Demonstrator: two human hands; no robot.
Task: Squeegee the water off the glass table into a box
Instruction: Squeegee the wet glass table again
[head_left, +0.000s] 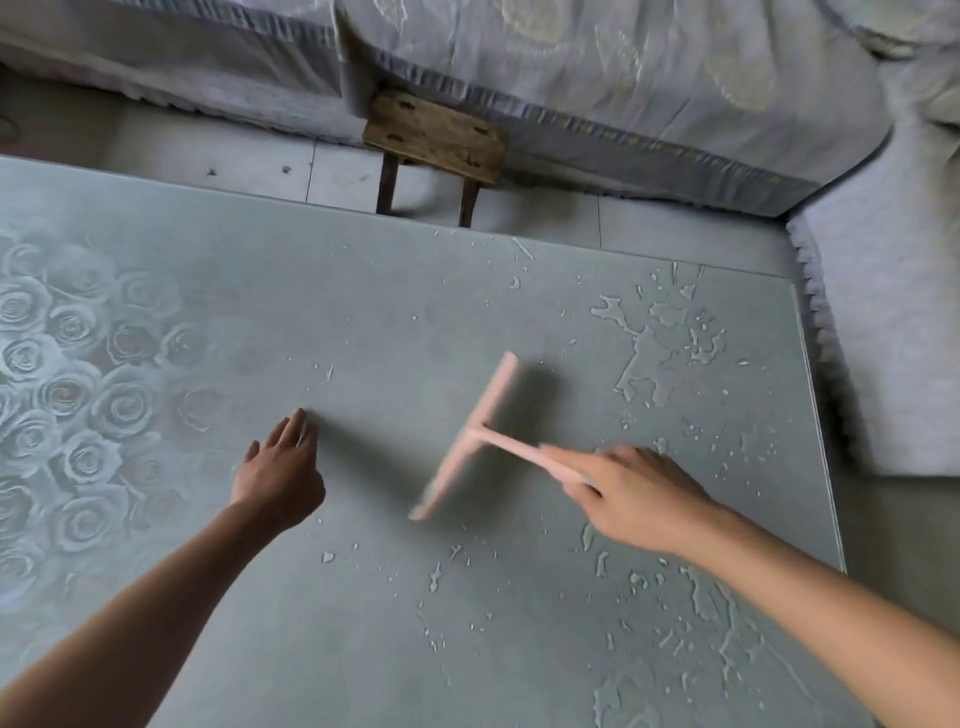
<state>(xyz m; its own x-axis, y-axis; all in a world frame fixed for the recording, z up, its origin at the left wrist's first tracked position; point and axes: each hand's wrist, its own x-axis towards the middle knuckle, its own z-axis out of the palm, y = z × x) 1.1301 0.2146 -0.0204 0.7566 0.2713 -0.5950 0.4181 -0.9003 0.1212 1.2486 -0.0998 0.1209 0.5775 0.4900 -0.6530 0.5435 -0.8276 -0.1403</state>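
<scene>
A pink T-shaped squeegee (470, 434) lies low over the middle of the grey-green glass table (337, 291), blurred, its blade running from near left to far right. My right hand (636, 493) grips the squeegee's handle from the right. My left hand (283, 470) rests flat on the glass left of the blade, fingers straight. Puddles of water (657, 345) spread over the far right of the table, and more water (711, 603) lies near the right front. No box is in view.
A rose pattern (62, 395) covers the table's left part. Beyond the far edge stands a small wooden stool (434, 137) on a tiled floor, against a bed with a grey cover (597, 78). Grey bedding (893, 312) hangs close to the table's right edge.
</scene>
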